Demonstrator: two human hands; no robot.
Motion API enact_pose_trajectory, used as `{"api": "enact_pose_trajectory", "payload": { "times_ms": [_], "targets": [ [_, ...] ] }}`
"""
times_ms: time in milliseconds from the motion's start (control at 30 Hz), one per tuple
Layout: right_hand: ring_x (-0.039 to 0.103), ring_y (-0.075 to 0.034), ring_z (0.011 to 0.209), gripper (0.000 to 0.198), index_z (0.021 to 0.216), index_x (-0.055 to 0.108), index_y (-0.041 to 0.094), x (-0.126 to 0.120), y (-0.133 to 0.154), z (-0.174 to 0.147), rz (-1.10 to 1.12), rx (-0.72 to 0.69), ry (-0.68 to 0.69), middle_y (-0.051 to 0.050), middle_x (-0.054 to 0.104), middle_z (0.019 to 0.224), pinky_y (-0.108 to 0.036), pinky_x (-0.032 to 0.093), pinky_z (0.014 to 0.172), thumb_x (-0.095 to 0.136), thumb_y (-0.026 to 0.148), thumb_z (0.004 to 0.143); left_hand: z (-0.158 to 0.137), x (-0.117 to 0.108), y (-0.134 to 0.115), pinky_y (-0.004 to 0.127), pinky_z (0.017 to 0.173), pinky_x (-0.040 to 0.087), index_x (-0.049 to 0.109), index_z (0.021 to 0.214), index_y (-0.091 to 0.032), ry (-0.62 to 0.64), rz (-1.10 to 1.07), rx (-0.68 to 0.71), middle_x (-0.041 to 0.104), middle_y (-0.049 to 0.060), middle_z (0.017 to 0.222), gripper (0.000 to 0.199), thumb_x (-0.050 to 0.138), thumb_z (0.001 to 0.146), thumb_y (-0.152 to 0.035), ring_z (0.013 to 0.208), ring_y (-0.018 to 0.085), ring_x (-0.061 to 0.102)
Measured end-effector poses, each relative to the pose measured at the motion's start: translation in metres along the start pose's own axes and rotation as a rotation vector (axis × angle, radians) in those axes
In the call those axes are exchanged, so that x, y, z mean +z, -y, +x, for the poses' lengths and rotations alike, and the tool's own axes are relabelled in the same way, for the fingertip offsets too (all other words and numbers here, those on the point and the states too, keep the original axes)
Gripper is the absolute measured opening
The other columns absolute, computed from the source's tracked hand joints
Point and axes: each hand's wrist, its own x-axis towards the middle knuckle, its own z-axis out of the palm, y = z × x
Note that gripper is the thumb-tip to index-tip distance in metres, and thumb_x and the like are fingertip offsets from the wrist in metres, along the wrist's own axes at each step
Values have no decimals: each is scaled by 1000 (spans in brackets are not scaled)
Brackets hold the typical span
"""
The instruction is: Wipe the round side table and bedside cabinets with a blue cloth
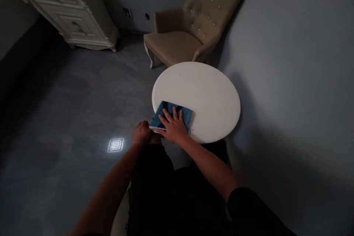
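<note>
A blue book (187, 115) with dark patches on its cover lies shut on the near left part of a round white table (210, 96). Its lower left corner sticks out past the table's rim, where a pale edge shows. My right hand (174, 127) rests flat on the cover, fingers spread. Curled closed at the overhanging corner, my left hand (141, 132) grips the book; its fingertips are partly hidden.
A tan tufted armchair (173, 46) stands just behind the table. Grey wall (293, 62) runs close along the right. At the back left is a white carved cabinet (74, 22). A bright square light pattern (115, 145) falls on the dark floor (83, 99). My legs are below the table's near edge.
</note>
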Motion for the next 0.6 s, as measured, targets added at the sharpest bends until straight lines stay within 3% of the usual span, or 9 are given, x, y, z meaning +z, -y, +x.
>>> {"api": "enact_pose_trajectory", "payload": {
  "times_ms": [67,200,300,433,600],
  "targets": [
    [12,-55,179,81,182,47,28,-5,-38,-45,-15,62,-2,-7,25,195,-87,15,140,51,75,115,1,0,-7,46,105,59,78,118,-19,-1,15,-74,81,22,129,35,49,109,-37,123,37,76],
    [14,-55,179,78,182,47,27,-11,-115,-137,-114,234,-22,-10,29,193,-88,17,139,50,69,116,3,1,-18,47,106,59,77,116,-22,13,31,-54,81,20,129,38,44,109,-40,125,37,75],
    [15,-55,179,76,182,46,28,-14,-159,-176,-205,364,-45,-10,32,192,-89,20,138,50,65,116,6,3,-21,50,106,60,76,111,-23,39,54,-30,81,20,128,37,43,109,-41,124,38,75],
    [17,-58,178,79,183,45,24,-29,-213,-165,-259,452,-32,-12,28,194,-91,20,136,46,67,116,13,7,-20,51,107,60,76,113,-22,55,93,-4,80,20,132,39,43,109,-43,124,38,75],
    [17,-59,176,83,186,38,22,-65,-301,-80,-279,503,1,-12,20,196,-92,21,134,37,69,117,20,7,-18,50,108,61,78,116,-21,71,115,-17,81,19,131,43,44,109,-45,124,39,76]
  ]
}}
